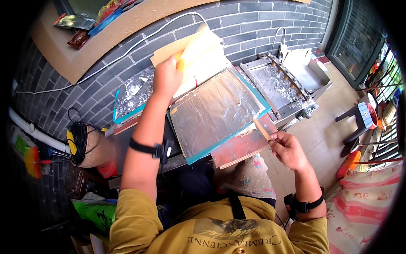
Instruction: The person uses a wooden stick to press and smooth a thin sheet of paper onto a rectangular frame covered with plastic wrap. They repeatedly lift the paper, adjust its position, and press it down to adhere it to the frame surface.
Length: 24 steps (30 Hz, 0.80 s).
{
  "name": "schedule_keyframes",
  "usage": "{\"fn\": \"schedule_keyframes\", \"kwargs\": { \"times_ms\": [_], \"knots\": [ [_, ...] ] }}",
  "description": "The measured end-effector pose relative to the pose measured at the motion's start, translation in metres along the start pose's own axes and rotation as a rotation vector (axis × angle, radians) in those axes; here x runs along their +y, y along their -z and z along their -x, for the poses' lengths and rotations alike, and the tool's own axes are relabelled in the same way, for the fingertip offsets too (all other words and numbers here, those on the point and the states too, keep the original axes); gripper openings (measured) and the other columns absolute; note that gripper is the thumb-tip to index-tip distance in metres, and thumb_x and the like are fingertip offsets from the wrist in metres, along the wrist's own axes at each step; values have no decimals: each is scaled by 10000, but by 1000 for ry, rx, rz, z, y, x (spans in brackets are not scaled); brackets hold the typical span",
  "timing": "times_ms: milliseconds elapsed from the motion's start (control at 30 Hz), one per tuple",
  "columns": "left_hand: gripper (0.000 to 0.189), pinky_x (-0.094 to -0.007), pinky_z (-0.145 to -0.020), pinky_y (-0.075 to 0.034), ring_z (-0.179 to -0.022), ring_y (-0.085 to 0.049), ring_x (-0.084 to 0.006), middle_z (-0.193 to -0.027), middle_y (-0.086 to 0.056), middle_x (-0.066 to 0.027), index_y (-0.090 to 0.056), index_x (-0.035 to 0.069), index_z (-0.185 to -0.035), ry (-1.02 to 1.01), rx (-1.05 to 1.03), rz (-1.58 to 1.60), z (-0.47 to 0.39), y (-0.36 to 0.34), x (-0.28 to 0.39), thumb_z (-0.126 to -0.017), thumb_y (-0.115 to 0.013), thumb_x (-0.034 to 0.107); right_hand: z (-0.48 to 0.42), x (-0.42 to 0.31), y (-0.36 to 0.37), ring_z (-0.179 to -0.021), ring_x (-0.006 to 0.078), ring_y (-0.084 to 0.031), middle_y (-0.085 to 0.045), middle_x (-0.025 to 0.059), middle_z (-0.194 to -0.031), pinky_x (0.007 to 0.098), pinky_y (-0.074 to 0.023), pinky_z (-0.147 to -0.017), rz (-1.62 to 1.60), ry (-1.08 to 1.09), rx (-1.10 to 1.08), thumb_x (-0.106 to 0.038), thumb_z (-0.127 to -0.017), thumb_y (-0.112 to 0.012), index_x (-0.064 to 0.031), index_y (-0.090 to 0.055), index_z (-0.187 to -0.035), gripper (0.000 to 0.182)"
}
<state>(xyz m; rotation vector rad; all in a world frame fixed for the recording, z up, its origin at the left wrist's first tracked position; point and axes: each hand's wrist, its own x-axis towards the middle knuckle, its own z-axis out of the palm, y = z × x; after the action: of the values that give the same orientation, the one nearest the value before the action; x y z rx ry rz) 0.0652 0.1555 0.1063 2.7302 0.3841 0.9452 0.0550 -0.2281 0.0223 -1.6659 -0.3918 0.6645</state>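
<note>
My left hand (168,76) is raised over a stack of thin yellowish paper sheets (203,63), with an orange-yellow piece at its fingers. Whether the hand grips that piece or a sheet, I cannot tell. In front of the stack, a square pad topped with a thin translucent sheet (209,117) lies on a teal board (203,154). My right hand (287,149) holds a slender wooden stick (262,130), its tip at the pad's right corner, by crinkled film. Beneath the teal board is a worn red board (238,149).
A teal-edged tray (130,116) of crumpled silvery foil stands left, against the brick wall. To the right is a metal frame (272,82) with foil scraps, and a metal tray (306,74) behind it. A coiled black cable (79,139) hangs at left; a plastic stool (358,119) stands right.
</note>
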Motion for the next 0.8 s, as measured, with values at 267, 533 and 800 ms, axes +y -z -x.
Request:
{"fn": "schedule_keyframes", "kwargs": {
  "times_ms": [267,533,800],
  "knots": [
    [398,-377,-973,-431,-1146,-533,-355,-1254,-540,-218,-534,-17,-1231,-93,-102,199,132,3,68,-836,-484,-21,0,-1,1,-569,47,-471,-523,-21,-624,235,-383,-505,17,55,3,-67,-887,-550,6,-598,-918,92],
    [428,-402,-1050,-366,-1206,-482,-366,-1305,-496,-227,-519,-66,-1229,-35,-308,155,191,-26,82,-805,-498,-16,4,-4,2,-584,63,-487,-521,0,-628,252,-406,-536,51,52,0,-61,-892,-538,13,-593,-930,99],
    [360,-425,-1095,-301,-1258,-435,-356,-1299,-491,-250,-525,-73,-1214,-91,-322,97,182,-33,87,-887,-453,56,3,-4,4,-584,65,-491,-530,5,-631,250,-412,-540,37,40,11,-57,-887,-545,21,-595,-933,103]
  ]
}}
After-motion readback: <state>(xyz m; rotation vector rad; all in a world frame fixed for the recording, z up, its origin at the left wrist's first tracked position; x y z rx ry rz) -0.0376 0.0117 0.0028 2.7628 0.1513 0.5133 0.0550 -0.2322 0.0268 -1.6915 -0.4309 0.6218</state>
